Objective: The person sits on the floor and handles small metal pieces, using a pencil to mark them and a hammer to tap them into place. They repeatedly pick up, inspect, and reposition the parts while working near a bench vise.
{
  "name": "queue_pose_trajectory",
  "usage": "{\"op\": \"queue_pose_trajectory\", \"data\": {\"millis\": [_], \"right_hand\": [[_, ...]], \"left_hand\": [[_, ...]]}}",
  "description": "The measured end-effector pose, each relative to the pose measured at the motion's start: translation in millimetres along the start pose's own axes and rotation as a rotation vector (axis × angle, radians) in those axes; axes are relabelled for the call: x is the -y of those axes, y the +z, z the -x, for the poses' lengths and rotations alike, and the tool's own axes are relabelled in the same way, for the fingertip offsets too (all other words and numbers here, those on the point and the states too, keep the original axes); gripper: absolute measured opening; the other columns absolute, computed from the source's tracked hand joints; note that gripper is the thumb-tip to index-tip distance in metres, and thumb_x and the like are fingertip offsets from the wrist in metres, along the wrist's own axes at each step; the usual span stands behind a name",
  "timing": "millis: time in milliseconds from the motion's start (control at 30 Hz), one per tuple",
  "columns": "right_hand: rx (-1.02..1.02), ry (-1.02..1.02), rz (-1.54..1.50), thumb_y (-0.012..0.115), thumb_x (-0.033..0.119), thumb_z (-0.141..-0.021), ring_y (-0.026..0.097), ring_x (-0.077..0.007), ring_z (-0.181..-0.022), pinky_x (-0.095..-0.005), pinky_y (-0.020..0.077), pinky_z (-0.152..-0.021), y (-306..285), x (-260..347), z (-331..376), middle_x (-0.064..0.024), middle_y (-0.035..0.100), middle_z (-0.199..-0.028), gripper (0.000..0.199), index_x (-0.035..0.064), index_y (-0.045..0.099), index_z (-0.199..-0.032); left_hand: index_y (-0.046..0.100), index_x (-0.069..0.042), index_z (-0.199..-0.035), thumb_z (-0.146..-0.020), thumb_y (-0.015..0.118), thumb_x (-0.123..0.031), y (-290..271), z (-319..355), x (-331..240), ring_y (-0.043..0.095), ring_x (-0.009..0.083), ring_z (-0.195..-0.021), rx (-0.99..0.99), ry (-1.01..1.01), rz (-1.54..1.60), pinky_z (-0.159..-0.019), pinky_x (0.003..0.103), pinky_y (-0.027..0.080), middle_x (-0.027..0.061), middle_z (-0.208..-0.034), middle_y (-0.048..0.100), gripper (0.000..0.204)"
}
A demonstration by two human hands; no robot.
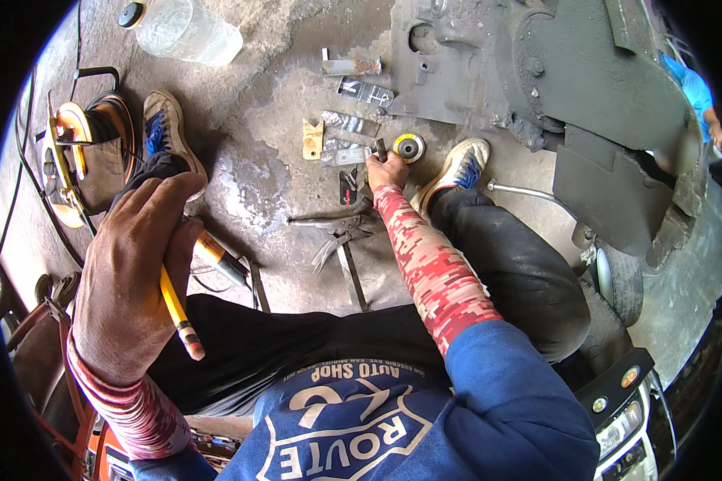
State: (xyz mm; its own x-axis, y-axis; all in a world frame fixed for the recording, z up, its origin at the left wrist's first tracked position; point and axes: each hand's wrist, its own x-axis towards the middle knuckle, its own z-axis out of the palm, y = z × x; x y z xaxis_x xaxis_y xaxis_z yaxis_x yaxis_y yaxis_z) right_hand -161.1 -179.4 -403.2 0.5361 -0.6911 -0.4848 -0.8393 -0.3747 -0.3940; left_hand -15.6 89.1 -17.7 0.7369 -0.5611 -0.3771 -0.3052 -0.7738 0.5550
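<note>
Jutting from left fingers (168, 200): pencil (174, 298)

Pencil (176, 299), 8 o'clock: yellow. Disc (409, 148), 1 o'clock: yellow-rimmed. Sleeve (437, 272), 4 o'clock: pixelated red-and-white. Shirt (497, 393), 5 o'clock: blue.

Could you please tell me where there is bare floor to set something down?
There is bare floor between the clear jug and the rust-marked strip, and a whitish-stained patch between the left shoe and the notched tan plate. It is crowded around the right hand, with the yellow-rimmed disc and silvery pieces close by.
</note>
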Motion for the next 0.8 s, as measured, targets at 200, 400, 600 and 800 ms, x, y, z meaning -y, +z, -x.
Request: {"op": "queue_pose_trajectory", "data": {"millis": [200, 400, 600, 800], "right_hand": [[0.041, -0.109, -0.148, 0.064, 0.037, -0.082, 0.066, -0.0437, -0.09, -0.048, 0.0519, -0.078, 1.1, 1.8, 0.6, -0.0254, 0.067, -0.092, 0.04, -0.0006, 0.064, -0.094], [0.189, -0.063, 0.076, 0.066, 0.038, -0.08, 0.066, -0.0421, -0.093, -0.0465, 0.0522, -0.082, -31.0, 18.7, 22.9, -0.0259, 0.068, -0.094, 0.038, 0.0021, 0.069, -0.091], [0.088, -0.18, 0.253, 0.071, 0.033, -0.082, 0.066, -0.0402, -0.098, -0.0476, 0.0533, -0.085, -56.5, 52.7, 24.6, -0.0213, 0.07, -0.103, 0.035, 0.0098, 0.069, -0.108], [0.06, -0.262, 0.286, 0.072, 0.027, -0.083, 0.067, -0.0424, -0.096, -0.0496, 0.0535, -0.084, -48.4, 114.1, -16.1, -0.0249, 0.068, -0.106, 0.066, 0.0154, 0.046, -0.142]], "left_hand": [[0.058, 0.004, -0.115, -0.086, 0.058, 0.003, -2.4, 2.1, -3.9, 0.06, 0.0419, -0.09, -0.04, 0.075, -0.001, -0.079, 0.044, 0.048, 0.0226, -0.098, 0.061, 0.029], [0.057, 0.003, -0.118, -0.09, 0.055, -0.003, -7.4, 4.7, -13.6, 0.061, 0.0396, -0.096, -0.046, 0.117, -0.066, -0.085, 0.043, 0.048, 0.0214, -0.103, 0.063, 0.029], [0.057, 0.003, -0.114, -0.088, 0.057, -0.002, -5.5, 16.6, -0.2, 0.061, 0.0396, -0.091, -0.076, 0.132, -0.01, -0.081, 0.044, 0.048, 0.0195, -0.094, 0.061, 0.026], [0.057, 0.002, -0.113, -0.086, 0.059, -0.001, -12.9, 18.2, 5.5, 0.06, 0.0403, -0.09, -0.068, 0.028, -0.07, -0.079, 0.045, 0.047, 0.0193, -0.094, 0.061, 0.027]]}}
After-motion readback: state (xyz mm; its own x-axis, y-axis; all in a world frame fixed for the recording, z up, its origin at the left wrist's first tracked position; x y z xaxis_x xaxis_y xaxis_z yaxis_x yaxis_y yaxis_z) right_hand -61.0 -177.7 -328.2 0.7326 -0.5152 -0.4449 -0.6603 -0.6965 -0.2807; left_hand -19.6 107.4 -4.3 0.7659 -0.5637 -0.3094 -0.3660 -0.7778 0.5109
